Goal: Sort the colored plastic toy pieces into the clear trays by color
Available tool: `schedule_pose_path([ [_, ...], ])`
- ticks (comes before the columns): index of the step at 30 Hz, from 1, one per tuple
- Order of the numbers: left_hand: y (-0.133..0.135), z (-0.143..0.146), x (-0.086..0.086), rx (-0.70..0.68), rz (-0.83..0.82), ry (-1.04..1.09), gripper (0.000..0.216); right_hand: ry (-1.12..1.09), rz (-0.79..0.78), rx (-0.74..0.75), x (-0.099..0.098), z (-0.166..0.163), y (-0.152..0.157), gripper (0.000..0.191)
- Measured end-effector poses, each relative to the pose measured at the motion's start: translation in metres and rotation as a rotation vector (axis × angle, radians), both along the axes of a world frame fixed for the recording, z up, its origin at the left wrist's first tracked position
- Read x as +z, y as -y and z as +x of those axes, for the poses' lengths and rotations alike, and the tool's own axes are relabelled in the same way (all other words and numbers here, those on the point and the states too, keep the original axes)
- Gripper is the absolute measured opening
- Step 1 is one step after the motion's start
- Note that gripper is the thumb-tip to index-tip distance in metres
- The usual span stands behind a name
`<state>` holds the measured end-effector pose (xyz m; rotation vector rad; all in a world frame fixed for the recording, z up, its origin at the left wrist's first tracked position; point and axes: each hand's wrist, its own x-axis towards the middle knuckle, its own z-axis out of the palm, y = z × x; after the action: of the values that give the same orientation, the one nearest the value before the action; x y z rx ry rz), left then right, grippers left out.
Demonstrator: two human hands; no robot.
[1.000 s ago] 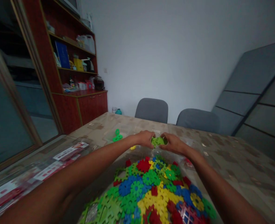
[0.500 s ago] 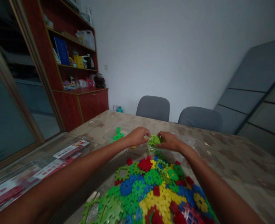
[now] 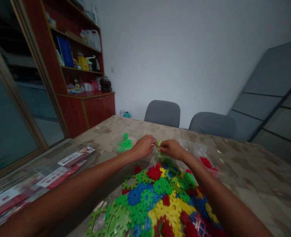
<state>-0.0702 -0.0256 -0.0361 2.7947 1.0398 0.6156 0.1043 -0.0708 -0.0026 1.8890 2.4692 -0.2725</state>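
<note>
Both my hands meet over the table beyond a heap of plastic gear pieces [image 3: 160, 200] in red, blue, green and yellow. My left hand [image 3: 143, 146] and my right hand [image 3: 171, 149] are closed in a pinch on a small light green gear piece [image 3: 158, 144] held between them, only its edge showing. The heap lies on the table [image 3: 254, 184] just in front of me, between my forearms.
A few green pieces [image 3: 124, 143] lie to the left of my hands, red pieces [image 3: 207, 163] in a clear bag to the right. Printed sheets [image 3: 68, 164] lie at the table's left. Two grey chairs [image 3: 163, 113] stand at the far side; a wooden cabinet [image 3: 86, 108] stands left.
The green piece, flat and well visible between my hands before, is now turned so only its edge shows. My hands have closed in toward each other.
</note>
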Motion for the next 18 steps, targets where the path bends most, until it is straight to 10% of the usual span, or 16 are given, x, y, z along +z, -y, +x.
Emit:
schedule_pose_path([
  [18, 0.009, -0.006, -0.012, -0.014, -0.014, 0.015, 0.031, -0.004, -0.087, -0.044, -0.010, -0.008, -0.009, 0.029],
])
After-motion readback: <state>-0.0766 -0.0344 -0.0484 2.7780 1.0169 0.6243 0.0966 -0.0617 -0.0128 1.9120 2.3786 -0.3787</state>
